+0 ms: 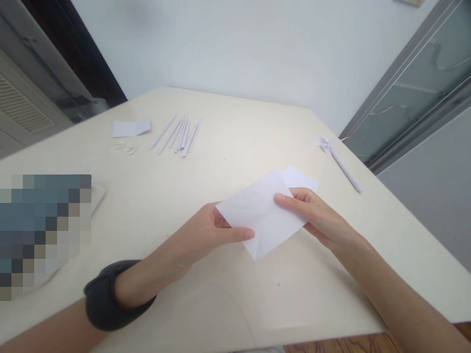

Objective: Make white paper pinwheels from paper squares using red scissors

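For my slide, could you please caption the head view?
Both hands, left hand and right hand, hold a folded white paper above a cream table.

Hidden under the folded white paper (263, 215): the fingertips of the left hand (200, 235) and most fingers of the right hand (320, 218). Partly covered behind it, a second sheet (300, 177). Blurred into blocks at mid left, an object (42, 230) beyond telling. Too small to identify, the tiny bits (125, 147) at upper left. Cut off by the bottom edge, both forearms.

Bare table (235, 147) lies open ahead of the hands, bounded by paper sticks (178, 135) and pinwheel (338, 162).
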Demonstrator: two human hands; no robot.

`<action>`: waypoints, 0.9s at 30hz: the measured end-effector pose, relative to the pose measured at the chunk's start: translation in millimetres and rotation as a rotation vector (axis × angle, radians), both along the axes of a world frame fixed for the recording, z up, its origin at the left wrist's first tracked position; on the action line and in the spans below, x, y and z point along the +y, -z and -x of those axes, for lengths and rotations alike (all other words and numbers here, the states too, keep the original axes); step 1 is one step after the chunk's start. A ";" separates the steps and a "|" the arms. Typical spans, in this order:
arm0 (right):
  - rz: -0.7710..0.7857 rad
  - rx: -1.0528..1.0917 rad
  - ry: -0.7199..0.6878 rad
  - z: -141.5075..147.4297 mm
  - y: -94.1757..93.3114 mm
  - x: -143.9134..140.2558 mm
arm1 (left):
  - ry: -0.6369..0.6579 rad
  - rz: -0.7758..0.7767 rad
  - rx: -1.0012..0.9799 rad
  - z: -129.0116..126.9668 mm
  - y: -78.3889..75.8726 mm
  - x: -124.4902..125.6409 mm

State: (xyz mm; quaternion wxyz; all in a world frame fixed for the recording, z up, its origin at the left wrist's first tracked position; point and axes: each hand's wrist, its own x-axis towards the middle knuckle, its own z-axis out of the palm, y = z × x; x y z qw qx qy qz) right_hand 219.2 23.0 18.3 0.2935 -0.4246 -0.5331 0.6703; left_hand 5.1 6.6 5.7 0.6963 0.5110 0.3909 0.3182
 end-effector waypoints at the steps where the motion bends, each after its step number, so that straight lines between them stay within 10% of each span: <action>1: 0.003 0.000 -0.001 0.1 -0.3 -0.4 | 0.010 0.004 0.006 -0.1 -0.4 -0.1; 27: -0.143 -0.088 0.035 2.5 4.0 2.3 | 0.157 0.053 -0.011 -3.5 -8.7 -0.5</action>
